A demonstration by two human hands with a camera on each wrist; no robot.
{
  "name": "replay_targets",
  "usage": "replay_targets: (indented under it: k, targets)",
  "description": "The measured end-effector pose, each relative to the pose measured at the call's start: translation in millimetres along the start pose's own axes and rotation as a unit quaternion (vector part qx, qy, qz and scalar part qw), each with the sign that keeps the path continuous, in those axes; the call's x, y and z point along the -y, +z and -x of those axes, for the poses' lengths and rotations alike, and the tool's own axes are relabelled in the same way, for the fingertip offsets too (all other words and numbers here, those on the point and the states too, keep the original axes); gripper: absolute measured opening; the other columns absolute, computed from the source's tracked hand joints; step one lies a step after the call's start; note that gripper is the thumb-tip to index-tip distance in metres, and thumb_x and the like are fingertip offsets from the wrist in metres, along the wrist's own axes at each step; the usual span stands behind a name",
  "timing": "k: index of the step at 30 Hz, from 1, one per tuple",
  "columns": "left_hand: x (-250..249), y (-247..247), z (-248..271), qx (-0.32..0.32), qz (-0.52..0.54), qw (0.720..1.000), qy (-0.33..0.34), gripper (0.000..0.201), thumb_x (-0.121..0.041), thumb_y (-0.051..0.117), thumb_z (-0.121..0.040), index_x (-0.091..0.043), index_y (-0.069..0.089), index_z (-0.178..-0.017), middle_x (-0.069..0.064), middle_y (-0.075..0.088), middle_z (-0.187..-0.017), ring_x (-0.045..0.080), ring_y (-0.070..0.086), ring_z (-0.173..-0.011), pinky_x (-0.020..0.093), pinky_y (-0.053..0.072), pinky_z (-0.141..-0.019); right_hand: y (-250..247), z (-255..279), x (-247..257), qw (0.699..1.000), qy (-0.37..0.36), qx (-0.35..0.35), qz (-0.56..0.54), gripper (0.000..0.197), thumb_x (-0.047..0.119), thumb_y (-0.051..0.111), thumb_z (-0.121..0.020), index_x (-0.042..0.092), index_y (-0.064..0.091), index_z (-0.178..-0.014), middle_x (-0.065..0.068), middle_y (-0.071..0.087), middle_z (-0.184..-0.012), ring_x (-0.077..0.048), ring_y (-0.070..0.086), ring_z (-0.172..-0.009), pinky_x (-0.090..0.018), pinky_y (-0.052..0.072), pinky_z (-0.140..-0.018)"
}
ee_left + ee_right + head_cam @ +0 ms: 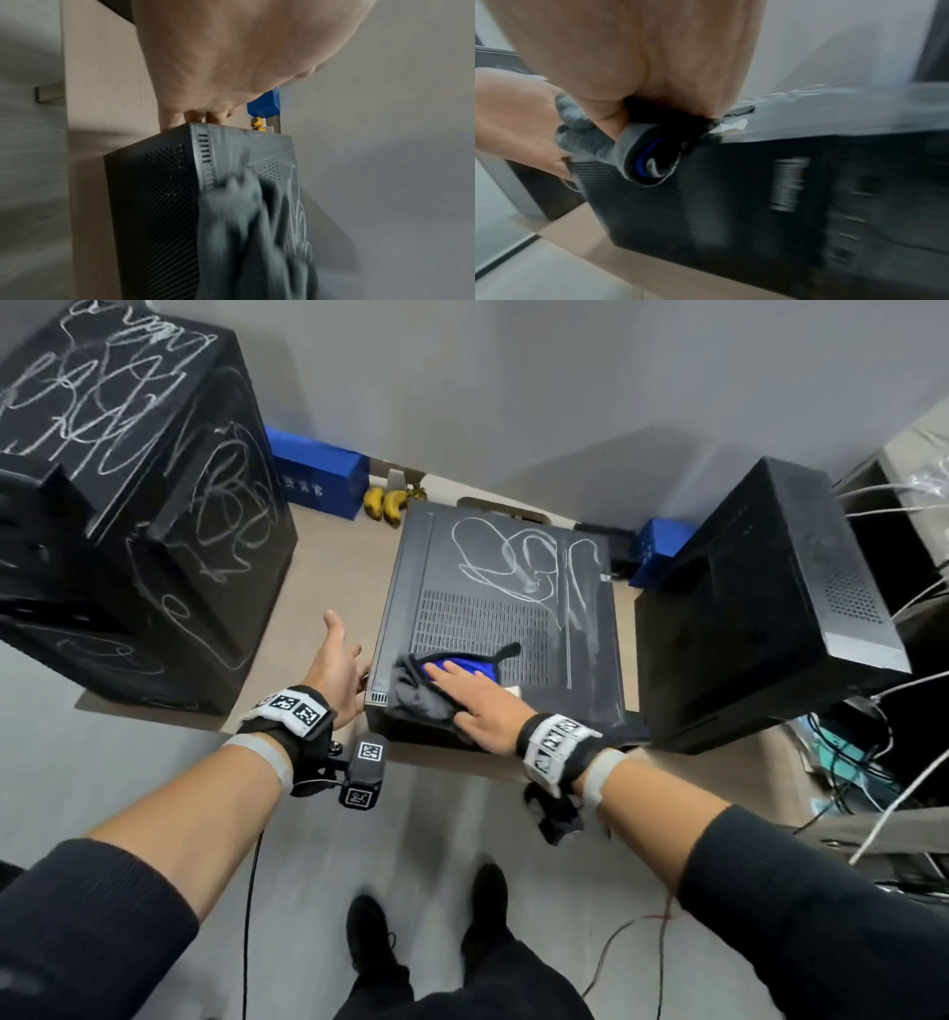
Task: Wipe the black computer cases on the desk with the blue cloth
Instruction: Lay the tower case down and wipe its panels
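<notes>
Three black computer cases stand on the desk (336,567). The middle case (585,670) lies flat, with white scribbles over the far half of its top. My right hand (475,698) presses flat, fingers straight, on the grey and blue cloth (418,693) at the near left of that top. Up close, the cloth (595,146) bunches under my right hand (628,60). My left hand (336,662) rests against the case's near left corner, thumb up; its fingers (195,118) touch the case (154,203) edge. The tall left case (128,505) is scribbled all over. No scribbles show on the right case (760,608).
A blue box (318,472) and bananas (385,503) lie against the back wall, a second blue box (662,546) between the middle and right cases. White and dark cables (893,762) hang at the far right. The desk's front edge runs just below my hands.
</notes>
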State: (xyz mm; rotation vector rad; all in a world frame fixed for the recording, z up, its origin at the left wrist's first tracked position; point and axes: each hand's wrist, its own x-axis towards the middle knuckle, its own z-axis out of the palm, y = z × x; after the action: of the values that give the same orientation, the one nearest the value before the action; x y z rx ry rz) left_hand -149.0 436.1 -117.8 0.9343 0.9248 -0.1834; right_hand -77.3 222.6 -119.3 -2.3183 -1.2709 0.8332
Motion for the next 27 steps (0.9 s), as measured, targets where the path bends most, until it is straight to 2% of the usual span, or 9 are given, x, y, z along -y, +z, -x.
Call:
replay_targets:
  k: [4,6,9,13,16,19,21,24,27]
  targets:
    - [-2,4,-1,0.010,0.007,1.000,0.014,0.105,-0.088,0.015,-0.083,-0.019,0.005,-0.160,0.012,0.018,-0.165,0.032,0.027,-0.149,0.057,0.030,-0.113,-24,64,-42,0.997,0.075,-0.035,0.001,0.075,0.001,0.047,-0.089,0.012,0.015,-0.155,-0.009,0.015,-0.162,-0.021,0.007,-0.152,-0.017,-0.001,-0.115]
    - [0,-2,-4,0.021,0.013,1.000,0.012,0.111,-0.091,0.016,-0.079,-0.017,0.001,-0.160,0.013,0.017,-0.165,0.032,0.025,-0.150,0.059,0.026,-0.116,-23,73,-46,0.992,0.115,-0.051,0.017,0.078,0.010,0.055,-0.091,0.014,0.011,-0.156,-0.007,0.011,-0.163,-0.020,0.004,-0.152,-0.025,-0.003,-0.119]
    - [4,-7,-8,0.030,0.017,0.999,0.013,0.123,-0.097,0.020,-0.068,-0.017,-0.001,-0.160,0.013,0.016,-0.165,0.031,0.022,-0.151,0.061,0.020,-0.119,-2,51,-32,0.988,0.114,-0.058,0.084,0.090,0.046,0.059,-0.086,0.016,0.012,-0.156,0.000,0.002,-0.165,-0.023,-0.003,-0.152,-0.047,0.004,-0.122]
    - [2,-4,-2,0.015,0.047,0.999,0.000,0.116,-0.094,0.016,-0.076,-0.017,-0.002,-0.160,0.014,0.020,-0.164,0.034,0.032,-0.147,0.053,0.041,-0.104,9,-14,3,0.987,0.062,-0.039,0.146,0.087,0.046,0.063,-0.086,0.020,0.017,-0.156,0.004,-0.002,-0.165,-0.020,-0.004,-0.152,-0.048,0.004,-0.121]
    - [0,-5,1,0.031,0.047,0.998,-0.014,0.116,-0.093,0.010,-0.076,-0.011,0.028,-0.156,0.017,0.045,-0.152,0.034,0.054,-0.131,0.046,0.054,-0.084,13,-60,28,0.987,0.050,-0.033,0.150,0.084,0.044,0.062,-0.087,0.024,0.018,-0.155,0.006,-0.002,-0.165,-0.019,-0.003,-0.152,-0.049,0.003,-0.122]
    - [0,-2,-5,0.014,0.012,1.000,-0.005,0.101,-0.085,0.007,-0.086,-0.011,0.064,-0.125,0.014,0.070,-0.118,0.029,0.068,-0.104,0.037,0.054,-0.078,15,-66,33,0.989,0.030,-0.023,0.144,0.078,0.035,0.062,-0.089,0.024,0.021,-0.155,0.006,0.001,-0.165,-0.019,-0.002,-0.152,-0.051,0.003,-0.121]
    - [-2,5,-13,-0.048,-0.054,0.997,0.019,0.083,-0.072,0.017,-0.097,-0.008,0.066,-0.119,0.013,0.070,-0.117,0.027,0.066,-0.097,0.034,0.051,-0.083,17,-42,26,0.992,-0.004,-0.025,0.122,0.074,0.028,0.062,-0.089,0.023,0.026,-0.154,0.007,0.006,-0.164,-0.019,0.000,-0.152,-0.050,0.002,-0.121]
    - [-8,20,-28,-0.110,-0.173,0.976,0.069,0.065,-0.056,0.044,-0.099,-0.002,0.061,-0.129,0.017,0.061,-0.135,0.033,0.059,-0.122,0.040,0.044,-0.105,22,16,0,0.993,-0.004,-0.052,0.110,0.071,0.028,0.063,-0.088,0.026,0.031,-0.152,0.008,0.009,-0.164,-0.020,0.003,-0.152,-0.049,0.003,-0.119]
    - [-12,43,-39,-0.141,-0.254,0.952,0.094,0.082,-0.052,0.067,-0.083,-0.001,0.044,-0.144,0.020,0.052,-0.144,0.036,0.051,-0.131,0.044,0.041,-0.111,20,79,-46,0.983,0.087,-0.105,0.120,0.073,0.040,0.056,-0.090,0.022,0.026,-0.154,0.006,0.007,-0.164,-0.021,0.004,-0.152,-0.051,0.011,-0.121]
